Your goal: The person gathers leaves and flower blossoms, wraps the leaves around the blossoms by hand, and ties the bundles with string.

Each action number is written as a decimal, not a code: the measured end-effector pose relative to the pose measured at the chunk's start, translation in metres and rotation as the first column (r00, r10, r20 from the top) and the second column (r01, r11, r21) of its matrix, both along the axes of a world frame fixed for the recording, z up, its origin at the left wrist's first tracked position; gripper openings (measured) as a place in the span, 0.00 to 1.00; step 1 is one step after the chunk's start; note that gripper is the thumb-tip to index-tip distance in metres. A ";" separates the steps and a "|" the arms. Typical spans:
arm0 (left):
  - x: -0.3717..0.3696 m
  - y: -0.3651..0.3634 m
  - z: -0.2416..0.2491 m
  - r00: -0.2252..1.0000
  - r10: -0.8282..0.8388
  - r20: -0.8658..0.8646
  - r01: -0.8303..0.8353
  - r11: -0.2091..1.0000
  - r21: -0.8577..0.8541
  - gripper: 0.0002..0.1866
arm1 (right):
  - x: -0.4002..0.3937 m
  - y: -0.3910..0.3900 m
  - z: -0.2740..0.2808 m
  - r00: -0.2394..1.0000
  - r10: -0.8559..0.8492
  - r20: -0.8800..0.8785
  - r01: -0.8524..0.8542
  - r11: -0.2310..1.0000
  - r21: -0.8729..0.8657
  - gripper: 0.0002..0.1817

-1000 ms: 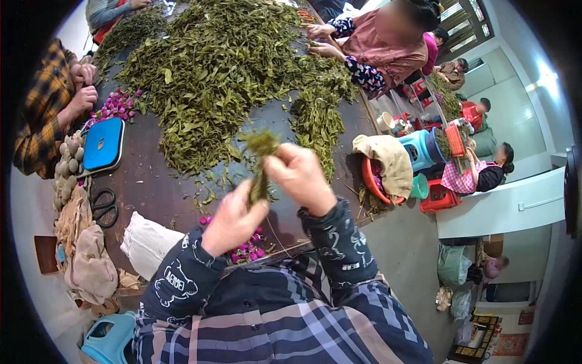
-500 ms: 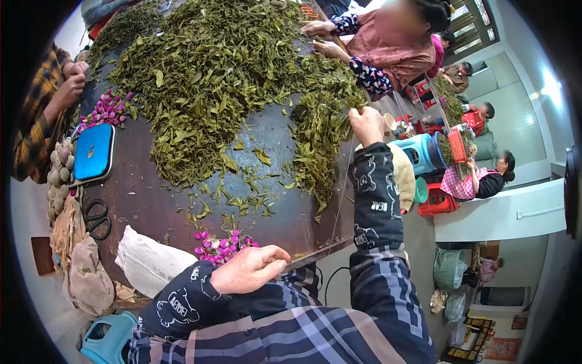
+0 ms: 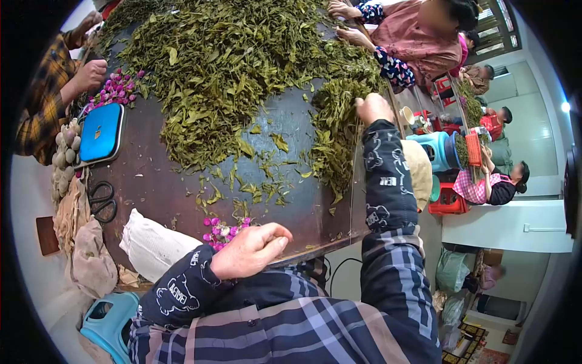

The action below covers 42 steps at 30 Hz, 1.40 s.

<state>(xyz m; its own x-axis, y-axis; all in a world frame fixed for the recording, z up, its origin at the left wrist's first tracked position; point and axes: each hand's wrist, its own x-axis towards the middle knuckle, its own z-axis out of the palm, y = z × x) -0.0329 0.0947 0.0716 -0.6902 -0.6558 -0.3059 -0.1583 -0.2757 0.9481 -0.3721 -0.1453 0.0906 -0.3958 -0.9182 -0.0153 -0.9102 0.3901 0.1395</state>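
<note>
My right hand (image 3: pixel 374 110) is at the outer edge of a smaller heap of dried green leaves (image 3: pixel 339 118), fingers curled in against it. Whatever is between those fingertips is hidden. Low over the near table edge, my left hand (image 3: pixel 250 250) is loosely curled, thumb near the forefinger; I cannot see what it holds, if anything. Just beyond it lies a cluster of pink-purple flower buds (image 3: pixel 219 230). The large leaf pile (image 3: pixel 242 73) spreads over the far part of the dark table (image 3: pixel 148 176), with loose leaves scattered between.
On the left are a blue-topped scale (image 3: pixel 100 133), black scissors (image 3: pixel 102 201), a white cloth bag (image 3: pixel 160 238) and more purple buds (image 3: pixel 115 91). A person in yellow plaid (image 3: pixel 45 109) sits left; another in pink (image 3: pixel 418 36) works across. A blue stool (image 3: pixel 109 321) stands lower left.
The view has shifted slightly, moving the table contents right in the picture. My right hand has moved a little up along the leaf heap's edge. The left hand remains by the buds.
</note>
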 end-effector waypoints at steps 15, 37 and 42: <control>0.009 -0.033 0.081 0.759 0.444 -0.476 -0.574 0.801 -0.168 0.07 | 0.105 0.190 0.213 0.420 0.660 0.623 -0.347 0.751 -0.562 0.12; 0.261 0.073 0.048 0.842 0.517 -0.155 -0.523 0.710 -0.472 0.12 | 0.106 0.185 0.057 0.232 0.373 0.898 -0.420 0.872 -0.253 0.09; 0.265 0.090 0.044 0.268 0.925 0.271 -0.281 0.344 -0.896 0.13 | 0.097 0.159 -0.031 0.254 0.306 0.918 -0.305 0.926 -0.224 0.09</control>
